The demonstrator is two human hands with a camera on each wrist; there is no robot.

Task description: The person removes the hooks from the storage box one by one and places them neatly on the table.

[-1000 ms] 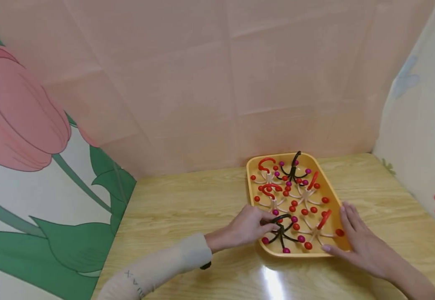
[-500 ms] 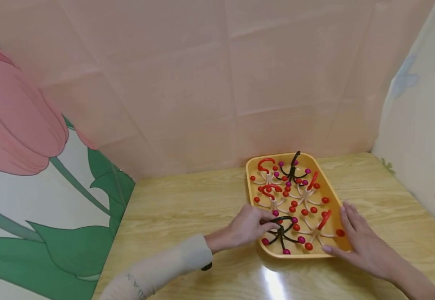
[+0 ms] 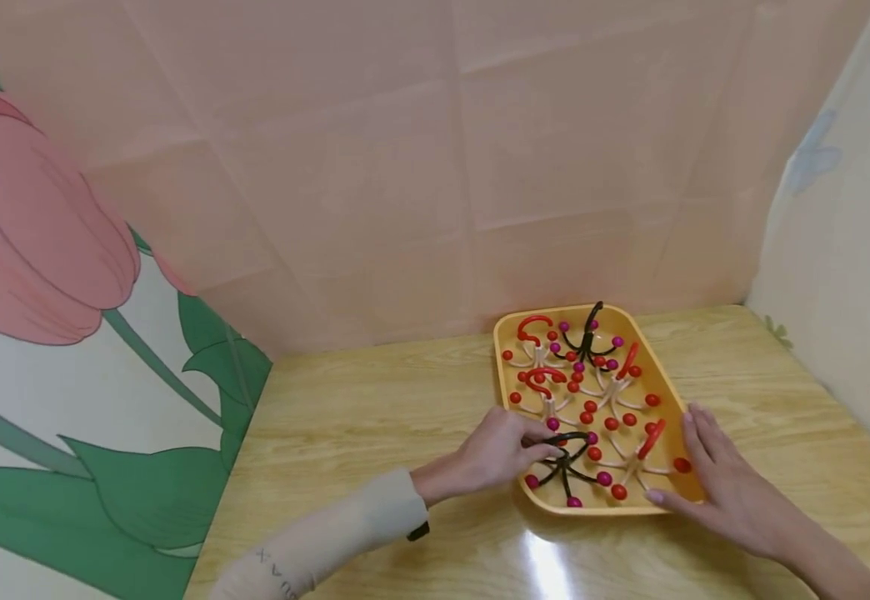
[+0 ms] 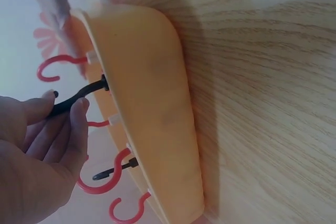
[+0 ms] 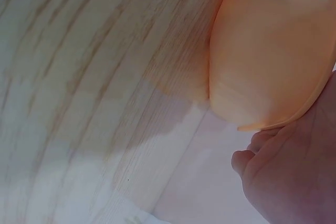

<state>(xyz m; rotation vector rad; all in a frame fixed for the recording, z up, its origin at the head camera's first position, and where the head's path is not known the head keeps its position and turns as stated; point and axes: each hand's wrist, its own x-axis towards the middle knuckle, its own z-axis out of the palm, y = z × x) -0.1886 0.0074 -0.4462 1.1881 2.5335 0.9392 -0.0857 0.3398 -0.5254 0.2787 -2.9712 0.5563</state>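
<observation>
Head view, left hand (image 3: pixel 497 454) pinching curved black hook (image 3: pixel 566 436), flat right hand (image 3: pixel 727 487) steadying smooth yellow tray (image 3: pixel 506 333)

Wooden table (image 3: pixel 375 417); yellow tray (image 3: pixel 667 392)

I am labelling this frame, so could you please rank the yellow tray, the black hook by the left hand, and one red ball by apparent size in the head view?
1. Yellow tray, by far the largest.
2. Black hook, pinched by the left hand.
3. Red ball, the smallest.
</observation>
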